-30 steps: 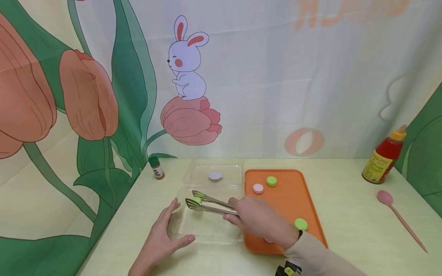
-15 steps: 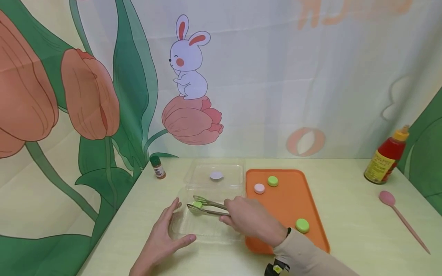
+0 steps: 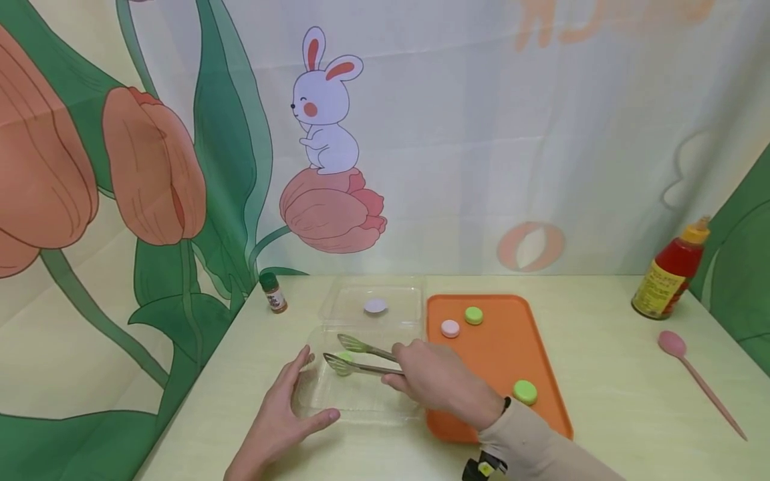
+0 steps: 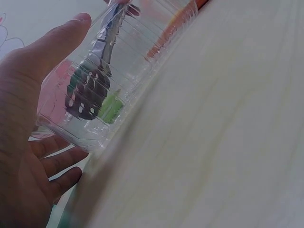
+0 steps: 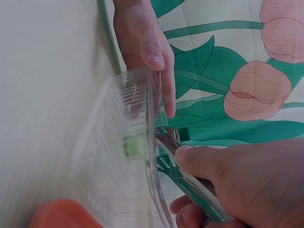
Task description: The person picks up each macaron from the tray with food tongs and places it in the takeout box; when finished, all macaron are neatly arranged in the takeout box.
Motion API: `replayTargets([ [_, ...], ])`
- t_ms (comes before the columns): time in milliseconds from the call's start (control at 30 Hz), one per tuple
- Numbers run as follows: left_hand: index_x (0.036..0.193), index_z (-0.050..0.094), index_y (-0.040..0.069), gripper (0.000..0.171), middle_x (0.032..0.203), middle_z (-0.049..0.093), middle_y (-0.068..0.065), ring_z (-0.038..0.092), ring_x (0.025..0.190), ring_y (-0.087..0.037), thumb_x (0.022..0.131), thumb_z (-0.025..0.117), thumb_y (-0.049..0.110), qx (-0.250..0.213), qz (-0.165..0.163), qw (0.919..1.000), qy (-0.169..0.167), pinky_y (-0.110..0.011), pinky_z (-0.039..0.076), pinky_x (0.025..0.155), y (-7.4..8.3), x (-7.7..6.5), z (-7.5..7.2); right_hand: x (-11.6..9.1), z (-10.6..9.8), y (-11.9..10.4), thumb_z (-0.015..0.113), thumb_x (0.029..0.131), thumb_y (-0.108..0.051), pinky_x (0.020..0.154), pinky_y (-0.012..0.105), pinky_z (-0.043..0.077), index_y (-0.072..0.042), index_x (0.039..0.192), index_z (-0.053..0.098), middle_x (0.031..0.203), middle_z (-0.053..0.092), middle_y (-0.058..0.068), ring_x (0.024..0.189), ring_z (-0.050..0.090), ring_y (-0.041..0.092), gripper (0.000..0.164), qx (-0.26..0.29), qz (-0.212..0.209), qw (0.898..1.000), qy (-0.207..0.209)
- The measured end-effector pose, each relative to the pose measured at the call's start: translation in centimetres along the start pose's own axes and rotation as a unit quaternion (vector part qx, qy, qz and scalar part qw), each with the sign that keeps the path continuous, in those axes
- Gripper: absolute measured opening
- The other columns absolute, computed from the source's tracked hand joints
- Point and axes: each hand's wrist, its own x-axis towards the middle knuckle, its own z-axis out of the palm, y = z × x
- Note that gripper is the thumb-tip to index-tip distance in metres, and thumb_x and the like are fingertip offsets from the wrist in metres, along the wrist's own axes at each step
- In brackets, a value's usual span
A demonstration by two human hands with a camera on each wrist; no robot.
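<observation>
My right hand (image 3: 442, 377) grips metal tongs (image 3: 369, 367) over the clear plastic container (image 3: 385, 404). The tongs' slotted tips are spread apart. Below them a green macaron (image 3: 344, 365) lies on the container's floor, also visible through its wall in the left wrist view as a green macaron (image 4: 110, 108). My left hand (image 3: 279, 414) stays at the container's left end, thumb and fingers spread along its side. On the orange tray (image 3: 499, 361) to the right lie green macarons (image 3: 525, 392) and a pink macaron (image 3: 450, 328).
The container's lid (image 3: 343, 300) is folded back, with a small white disc (image 3: 375, 305) on it. A green-capped spice jar (image 3: 273, 294) stands at the back left. Far right are a red sauce bottle (image 3: 669, 274) and a pink spoon (image 3: 672, 343).
The tongs have lowered slightly and their tips have spread, letting go of the green macaron, which now lies on the container's floor. My left hand has kept its place.
</observation>
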Motion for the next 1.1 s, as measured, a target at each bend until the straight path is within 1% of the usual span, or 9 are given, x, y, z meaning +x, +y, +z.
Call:
replayTargets([
  [233,0.178,0.027,0.018,0.125,0.173,0.047,-0.009,0.052,0.154,-0.036,0.082,0.099,0.051,0.004,-0.001,1.0,0.003,-0.057,0.041,0.129,0.1,0.0,0.0,-1.3,-0.5,0.7,0.081,0.104,-0.04,0.046,0.031,0.042,-0.005,0.104,0.065,0.07,0.054,-0.001,0.056,0.052,0.013,0.039,0.03,0.005,0.999,0.025],
  [333,0.178,0.027,0.019,0.125,0.174,0.046,-0.009,0.05,0.156,-0.037,0.081,0.099,0.052,0.006,-0.006,1.0,0.001,-0.059,0.04,0.129,0.1,0.1,0.0,-2.1,-1.1,1.0,0.079,0.105,-0.041,0.048,0.029,0.042,-0.006,0.107,0.063,0.071,0.055,-0.001,0.056,0.052,0.012,0.039,0.055,0.008,0.998,0.031],
  [500,0.178,0.025,0.02,0.126,0.175,0.045,-0.01,0.047,0.158,-0.04,0.082,0.098,0.056,0.01,-0.017,0.9998,-0.007,-0.061,0.038,0.13,0.2,0.2,0.0,-3.4,-2.3,1.7,0.078,0.106,-0.044,0.049,0.026,0.042,-0.008,0.113,0.064,0.073,0.056,-0.003,0.055,0.05,0.009,0.039,0.111,0.033,0.992,0.047],
  [567,0.179,0.024,0.02,0.126,0.175,0.044,-0.01,0.047,0.158,-0.04,0.082,0.097,0.057,0.011,-0.02,0.9997,-0.007,-0.062,0.038,0.13,0.3,0.2,0.0,-4.0,-2.8,2.3,0.078,0.106,-0.045,0.049,0.025,0.039,-0.009,0.118,0.065,0.071,0.054,-0.005,0.054,0.046,0.007,0.04,0.129,0.04,0.989,0.061],
  [633,0.179,0.024,0.021,0.126,0.175,0.044,-0.01,0.046,0.158,-0.04,0.082,0.097,0.057,0.012,-0.021,0.9997,-0.006,-0.062,0.038,0.13,0.2,0.1,0.0,-4.4,-3.1,2.9,0.077,0.106,-0.045,0.05,0.023,0.035,-0.01,0.117,0.063,0.069,0.05,-0.006,0.053,0.041,0.005,0.039,0.14,0.042,0.986,0.076],
  [733,0.179,0.024,0.021,0.126,0.175,0.044,-0.01,0.046,0.158,-0.04,0.083,0.097,0.057,0.011,-0.021,0.9997,-0.006,-0.063,0.038,0.13,0.2,0.1,-0.1,-5.0,-3.7,4.0,0.079,0.105,-0.044,0.05,0.022,0.03,-0.01,0.115,0.06,0.065,0.046,-0.007,0.052,0.035,0.004,0.039,0.147,0.043,0.983,0.104],
  [800,0.179,0.024,0.022,0.125,0.175,0.044,-0.01,0.045,0.159,-0.04,0.083,0.096,0.057,0.011,-0.02,0.9997,-0.008,-0.063,0.038,0.13,0.2,0.1,-0.1,-5.3,-4.1,4.8,0.079,0.105,-0.043,0.05,0.022,0.03,-0.01,0.113,0.06,0.065,0.046,-0.007,0.053,0.036,0.004,0.039,0.148,0.049,0.981,0.119],
  [933,0.179,0.024,0.021,0.125,0.175,0.044,-0.01,0.046,0.158,-0.04,0.083,0.097,0.056,0.008,-0.018,0.9998,-0.008,-0.062,0.038,0.13,0.3,0.1,0.0,-6.2,-4.9,6.2,0.079,0.104,-0.047,0.049,0.024,0.034,-0.009,0.117,0.061,0.068,0.05,-0.004,0.053,0.041,0.007,0.044,0.155,0.079,0.975,0.141],
  [1100,0.178,0.025,0.02,0.124,0.175,0.045,-0.01,0.046,0.158,-0.04,0.083,0.097,0.054,0.004,-0.014,0.9999,-0.007,-0.062,0.038,0.13,0.3,0.0,0.1,-7.6,-5.9,7.7,0.078,0.103,-0.052,0.049,0.026,0.037,-0.006,0.13,0.062,0.07,0.053,-0.003,0.053,0.045,0.01,0.057,0.152,0.103,0.968,0.171],
])
